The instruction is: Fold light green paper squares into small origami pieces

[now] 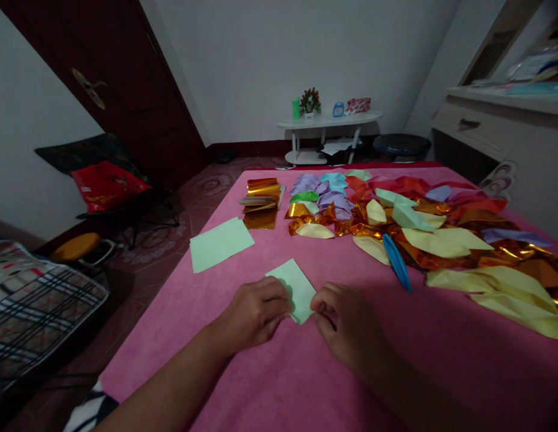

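A pale green sheet of paper (299,285) is between my two hands, just above or on the pink cloth. My left hand (256,312) pinches its left lower edge, fingers curled over it. On the other side my right hand (342,321) grips the right corner between thumb and fingers. The paper looks partly folded near its lower end, though the fingers hide some of that. To the left lies a stack of pale green sheets (221,245). Behind it sits a pile of gold foil paper (261,203).
Folded paper pieces (436,240) in yellow, gold, purple and red spread over the table's right side. A blue oval object (396,263) lies at their near edge. The pink cloth (171,342) covers the table. Beyond stand a white side table (330,120) and a dark stool (401,144).
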Demonstrator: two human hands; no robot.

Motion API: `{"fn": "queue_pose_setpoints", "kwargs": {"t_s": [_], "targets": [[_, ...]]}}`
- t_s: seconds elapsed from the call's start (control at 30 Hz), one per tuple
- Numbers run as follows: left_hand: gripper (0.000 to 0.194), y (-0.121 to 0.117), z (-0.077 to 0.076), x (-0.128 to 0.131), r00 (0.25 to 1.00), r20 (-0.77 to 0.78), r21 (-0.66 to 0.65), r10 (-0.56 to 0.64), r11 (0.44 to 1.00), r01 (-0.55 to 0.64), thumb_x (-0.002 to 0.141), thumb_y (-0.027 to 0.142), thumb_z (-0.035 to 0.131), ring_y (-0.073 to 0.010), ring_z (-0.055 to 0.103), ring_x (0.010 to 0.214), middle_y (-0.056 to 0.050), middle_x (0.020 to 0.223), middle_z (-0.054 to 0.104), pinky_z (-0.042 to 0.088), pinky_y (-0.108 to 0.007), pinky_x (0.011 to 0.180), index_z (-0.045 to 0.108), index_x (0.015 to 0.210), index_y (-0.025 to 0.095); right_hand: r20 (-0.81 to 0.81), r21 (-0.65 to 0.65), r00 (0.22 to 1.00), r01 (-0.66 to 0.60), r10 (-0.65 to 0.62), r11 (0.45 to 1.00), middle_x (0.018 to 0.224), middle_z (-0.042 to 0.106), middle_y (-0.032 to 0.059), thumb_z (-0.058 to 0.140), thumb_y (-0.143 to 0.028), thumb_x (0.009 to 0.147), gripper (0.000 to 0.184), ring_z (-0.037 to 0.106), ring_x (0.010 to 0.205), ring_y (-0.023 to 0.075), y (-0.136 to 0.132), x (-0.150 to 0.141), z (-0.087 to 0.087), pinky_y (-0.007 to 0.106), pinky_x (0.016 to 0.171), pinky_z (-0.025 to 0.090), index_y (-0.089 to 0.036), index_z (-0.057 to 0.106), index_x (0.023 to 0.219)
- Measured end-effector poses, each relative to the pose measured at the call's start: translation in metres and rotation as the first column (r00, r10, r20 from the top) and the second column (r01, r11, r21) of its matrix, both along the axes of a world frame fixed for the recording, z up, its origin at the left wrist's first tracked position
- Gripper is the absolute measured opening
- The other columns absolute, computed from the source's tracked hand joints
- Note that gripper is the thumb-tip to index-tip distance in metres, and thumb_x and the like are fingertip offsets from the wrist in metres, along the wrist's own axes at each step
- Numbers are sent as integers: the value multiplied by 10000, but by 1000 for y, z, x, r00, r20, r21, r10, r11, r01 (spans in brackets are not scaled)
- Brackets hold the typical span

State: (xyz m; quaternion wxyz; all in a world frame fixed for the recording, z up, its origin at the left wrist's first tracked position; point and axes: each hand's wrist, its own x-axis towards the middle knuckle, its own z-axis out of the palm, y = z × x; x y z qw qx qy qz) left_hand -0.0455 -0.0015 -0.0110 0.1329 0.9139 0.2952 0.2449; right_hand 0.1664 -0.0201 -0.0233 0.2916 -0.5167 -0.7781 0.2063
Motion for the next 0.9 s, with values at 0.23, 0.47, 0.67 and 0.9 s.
{"fn": "queue_pose_setpoints", "kwargs": {"t_s": [0.23,0.47,0.67,0.9], "targets": [[135,-10,1,0,993,-120,165,9,986,11,856,157,523,-170,542,749,-69,819,620,439,-290,649,654,892,150,-105,49,994,-14,19,999,727,576,20,489,19,617,290,522,717,174,-3,4,-2,304,694,378,-177,604,798],[135,-4,-4,2,998,61,-43,-2,999,5,849,224,596,-177,565,821,-65,900,640,440,-309,723,692,940,197,-74,13,987,-139,139,990,765,562,36,507,-44,771,225,513,754,179,-12,13,1,315,691,364,-194,674,799],[104,-1,-4,6,986,139,-237,91,970,-56,838,216,624,-147,575,782,-40,820,647,435,-281,727,713,890,198,-69,48,983,-166,170,985,774,551,42,498,-50,795,236,495,760,179,-14,14,1,319,689,362,-182,684,855],[118,-4,-5,9,963,133,-316,234,931,-182,830,244,613,-149,556,767,-42,805,608,421,-277,694,678,769,166,-42,54,986,-160,162,986,765,533,50,491,-43,786,247,473,762,188,-16,10,5,325,685,359,-176,696,820]]}}
